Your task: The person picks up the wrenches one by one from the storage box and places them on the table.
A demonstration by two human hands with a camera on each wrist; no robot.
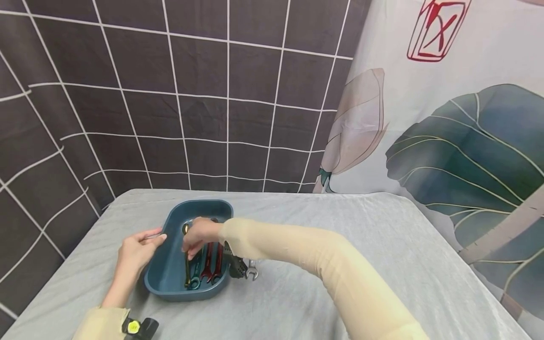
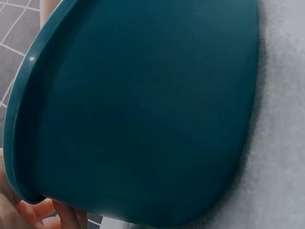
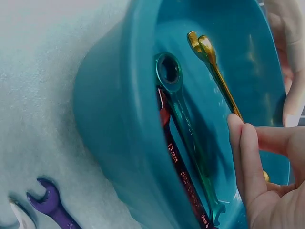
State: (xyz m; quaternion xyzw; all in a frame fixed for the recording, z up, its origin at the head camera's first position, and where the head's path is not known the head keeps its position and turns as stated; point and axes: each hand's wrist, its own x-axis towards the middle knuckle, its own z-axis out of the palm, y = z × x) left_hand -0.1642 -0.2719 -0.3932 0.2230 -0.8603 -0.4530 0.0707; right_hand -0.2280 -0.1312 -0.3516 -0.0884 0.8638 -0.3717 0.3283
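A blue plastic tub (image 1: 187, 296) stands on the table, with several combination wrenches lying lengthwise in it. My right hand (image 1: 199, 234) reaches in and pinches a gold wrench (image 3: 221, 83) by its shaft between thumb and fingers. Beside that lie a green wrench (image 3: 188, 129) and, farther right, red wrenches (image 1: 207, 267). My left hand (image 1: 135, 252) grips the tub's left rim, thumb on one side and fingers on the other. In the left wrist view the tub's outer wall (image 2: 143, 105) fills most of the picture, with fingers (image 2: 35, 212) at its rim.
Just outside the tub's right wall, a silver wrench (image 1: 252, 270) and a purple wrench (image 3: 50, 205) lie on the grey cloth (image 1: 297, 293). The right sleeve (image 1: 289, 241) crosses over the table. A dark gridded curtain (image 1: 204, 118) hangs behind the table's far edge.
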